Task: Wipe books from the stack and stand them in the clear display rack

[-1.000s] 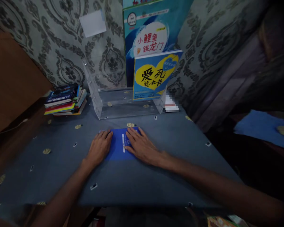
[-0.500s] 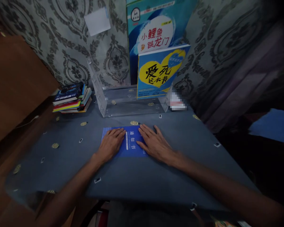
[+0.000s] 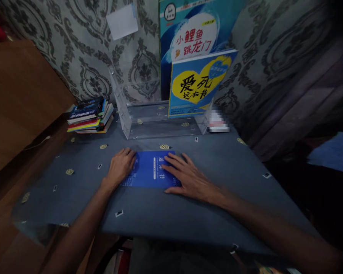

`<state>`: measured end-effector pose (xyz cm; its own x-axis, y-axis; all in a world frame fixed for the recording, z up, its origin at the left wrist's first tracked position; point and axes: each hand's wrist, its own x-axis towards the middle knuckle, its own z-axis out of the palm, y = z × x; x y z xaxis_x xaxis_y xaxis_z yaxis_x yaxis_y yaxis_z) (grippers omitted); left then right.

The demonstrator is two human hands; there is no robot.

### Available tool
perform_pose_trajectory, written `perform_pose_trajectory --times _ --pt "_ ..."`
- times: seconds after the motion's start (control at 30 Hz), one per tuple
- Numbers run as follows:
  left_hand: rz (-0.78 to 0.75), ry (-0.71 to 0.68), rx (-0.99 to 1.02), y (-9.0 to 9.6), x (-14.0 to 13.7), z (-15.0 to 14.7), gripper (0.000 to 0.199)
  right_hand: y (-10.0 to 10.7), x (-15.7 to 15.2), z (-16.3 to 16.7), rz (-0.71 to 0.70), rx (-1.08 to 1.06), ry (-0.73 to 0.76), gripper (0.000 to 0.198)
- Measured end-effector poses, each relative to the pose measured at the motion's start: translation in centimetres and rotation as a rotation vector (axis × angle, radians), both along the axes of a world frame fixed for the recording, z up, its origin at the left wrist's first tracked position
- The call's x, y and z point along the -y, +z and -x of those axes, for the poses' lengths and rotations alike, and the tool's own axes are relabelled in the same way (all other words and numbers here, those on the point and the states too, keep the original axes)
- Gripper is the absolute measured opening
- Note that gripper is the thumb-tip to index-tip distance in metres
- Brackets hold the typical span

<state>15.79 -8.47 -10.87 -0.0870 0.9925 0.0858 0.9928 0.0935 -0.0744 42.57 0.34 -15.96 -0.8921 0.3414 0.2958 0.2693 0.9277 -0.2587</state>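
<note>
A blue printed notice (image 3: 145,169) with white Chinese characters lies flat on the cloth-covered table (image 3: 148,207), turned sideways to me. Over its left edge rests my left hand (image 3: 122,165), fingers close together and slightly bent, not closed round anything I can see. My right hand (image 3: 185,174) lies across the right end with its fingers spread. Its thumb reaches down past the lower right part of the sheet, and the hand hides some of the printing.
Behind the notice stands a clear acrylic rack (image 3: 125,118), with a yellow-and-blue book (image 3: 193,85) and a taller teal book (image 3: 165,45) upright in it. A stack of books (image 3: 88,116) sits at the left. Patterned wallpaper (image 3: 85,76) backs the table.
My left hand has slid left, off the middle of the notice to its left edge. My right hand's fingers have spread wider and its thumb has dropped lower. The view has shifted slightly.
</note>
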Motion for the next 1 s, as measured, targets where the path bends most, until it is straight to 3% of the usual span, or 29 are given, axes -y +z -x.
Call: perform_pose_trajectory --times 0.13,0.3,0.4,0.53,0.63,0.8,0.9,1.0 --pt "-0.005 -0.013 -0.032 0.2 -0.1 0.0 0.029 0.2 -0.3 -0.3 0.026 -0.034 0.130 0.057" --pt "-0.001 0.004 0.015 0.7 0.1 0.3 0.026 1.0 -2.6 -0.9 -0.067 -0.028 0.052 0.026" --pt "0.048 -0.034 0.201 1.2 0.4 0.0 0.028 1.3 -3.8 -1.2 -0.121 -0.006 -0.095 0.028" --pt "0.177 -0.260 0.589 1.3 0.9 -1.7 0.034 0.7 -4.3 -1.2 -0.136 0.038 -0.204 0.034" --pt "0.223 -0.350 0.682 1.0 1.3 -2.9 0.033 0.3 -4.0 -1.1 -0.156 0.029 -0.225 0.034" --pt "-0.097 -0.027 0.319 0.4 0.9 -2.2 0.025 2.0 -2.4 -0.5 -0.167 0.075 -0.350 0.029" --pt "-0.064 0.054 0.225 0.3 0.8 -1.3 0.022 3.6 -1.2 -0.1 -0.090 0.205 -0.457 0.028" --pt "-0.028 0.048 0.318 0.5 0.9 -1.4 0.023 4.3 -0.3 0.2 -0.015 0.272 -0.490 0.030"
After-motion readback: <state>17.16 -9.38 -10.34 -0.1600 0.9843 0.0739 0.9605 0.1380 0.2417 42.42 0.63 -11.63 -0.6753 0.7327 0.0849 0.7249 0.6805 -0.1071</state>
